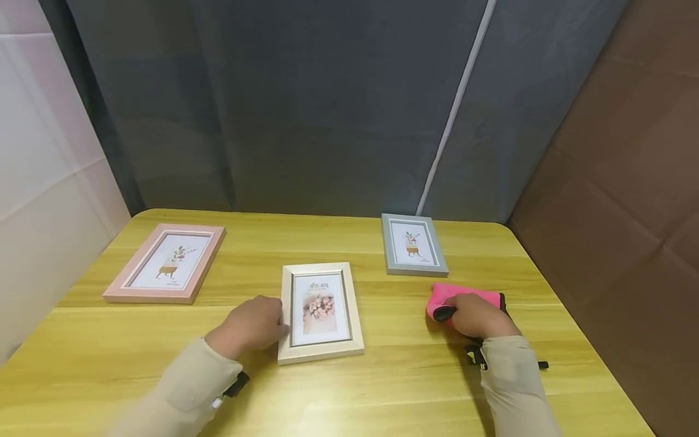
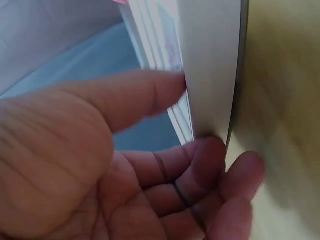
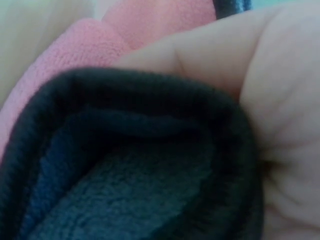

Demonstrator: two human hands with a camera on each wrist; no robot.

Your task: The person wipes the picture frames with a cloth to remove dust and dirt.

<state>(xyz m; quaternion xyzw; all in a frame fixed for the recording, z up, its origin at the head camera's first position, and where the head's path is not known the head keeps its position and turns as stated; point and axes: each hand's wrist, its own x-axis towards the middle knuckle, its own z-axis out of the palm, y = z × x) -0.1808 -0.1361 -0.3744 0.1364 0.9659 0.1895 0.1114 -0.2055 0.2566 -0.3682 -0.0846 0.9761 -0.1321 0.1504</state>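
A cream picture frame (image 1: 322, 350) with a flower print lies near the middle of the table. My left hand (image 1: 250, 325) grips its left edge; in the left wrist view the thumb of the left hand (image 2: 115, 165) is on the front of the frame (image 2: 212, 65) and the fingertips are at its side edge. To the right, my right hand (image 1: 480, 317) holds a bunched pink cloth (image 1: 442, 296) with dark edging. Close up in the right wrist view, the right hand (image 3: 285, 110) is wrapped round the cloth (image 3: 145, 30), whose folded dark border and dark inner side show.
A pink picture frame (image 1: 147, 298) lies at the left of the wooden table (image 1: 404, 400). A grey-blue frame (image 1: 417, 271) lies at the back right, beyond the cloth. Dark fabric (image 1: 327, 109) hangs behind the table, with brown fabric (image 1: 628, 182) along the right side.
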